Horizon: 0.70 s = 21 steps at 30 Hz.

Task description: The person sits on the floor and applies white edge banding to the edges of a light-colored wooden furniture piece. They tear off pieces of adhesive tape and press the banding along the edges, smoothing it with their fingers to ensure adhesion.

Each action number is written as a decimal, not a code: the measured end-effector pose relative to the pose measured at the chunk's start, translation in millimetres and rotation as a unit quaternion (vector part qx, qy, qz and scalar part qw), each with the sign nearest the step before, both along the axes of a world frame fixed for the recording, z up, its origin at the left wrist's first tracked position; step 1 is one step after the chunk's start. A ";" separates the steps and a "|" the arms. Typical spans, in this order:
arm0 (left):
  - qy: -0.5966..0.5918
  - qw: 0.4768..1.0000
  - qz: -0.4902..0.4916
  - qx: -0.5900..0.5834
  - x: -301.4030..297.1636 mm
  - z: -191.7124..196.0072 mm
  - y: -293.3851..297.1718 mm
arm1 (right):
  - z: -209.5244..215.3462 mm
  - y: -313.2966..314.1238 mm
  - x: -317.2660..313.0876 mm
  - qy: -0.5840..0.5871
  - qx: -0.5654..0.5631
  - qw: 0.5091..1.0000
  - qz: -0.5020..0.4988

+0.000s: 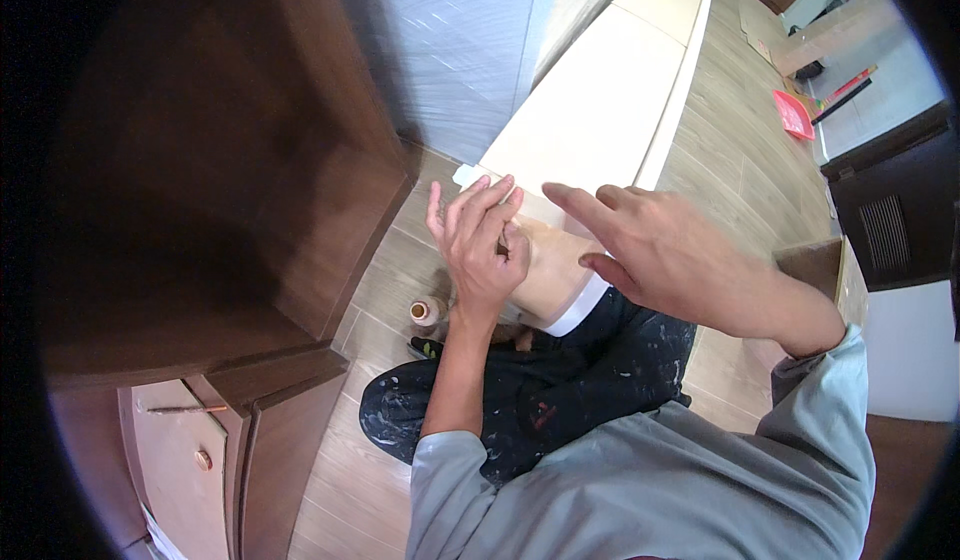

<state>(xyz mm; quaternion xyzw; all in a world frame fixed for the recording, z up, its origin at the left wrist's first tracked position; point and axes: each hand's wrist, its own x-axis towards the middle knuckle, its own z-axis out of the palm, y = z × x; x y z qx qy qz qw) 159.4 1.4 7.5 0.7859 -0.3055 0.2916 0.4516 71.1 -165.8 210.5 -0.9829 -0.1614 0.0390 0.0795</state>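
Note:
Both my hands hover over the near end of a long cream board-like surface (600, 110) with a white edge. My left hand (482, 245) is raised with its fingers apart and loosely bent, the thumb curving toward the forefinger; I make out nothing held. Close to its fingertips, a small white tab (467, 175) sticks out from the board's corner. To the right, my right hand (650, 245) has its forefinger stretched toward the left hand and its thumb held apart, with nothing visible in it. Below both hands, a tan surface (550, 270) shows, bordered by a white rim.
An uncapped bottle (428, 310) stands on the wood-look floor beside my left forearm. A brown open cabinet (230, 210) fills the left side. On its lower ledge lies a thin brush-like stick (188, 410). A pink dustpan (793, 115) rests far right.

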 end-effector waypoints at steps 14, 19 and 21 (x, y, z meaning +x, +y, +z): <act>-0.007 1.000 0.003 -0.012 0.9 -6.7 -2.3 | 8.8 -23.9 -47.9 0.027 0.002 0.999 -0.039; -0.003 1.000 0.002 0.001 0.3 -5.5 -1.7 | -7.5 -24.6 -54.7 0.053 -0.009 0.997 -0.057; 0.003 1.000 -0.005 0.003 -0.4 -2.7 -1.5 | -8.4 -25.5 -53.7 0.080 -0.032 0.995 -0.060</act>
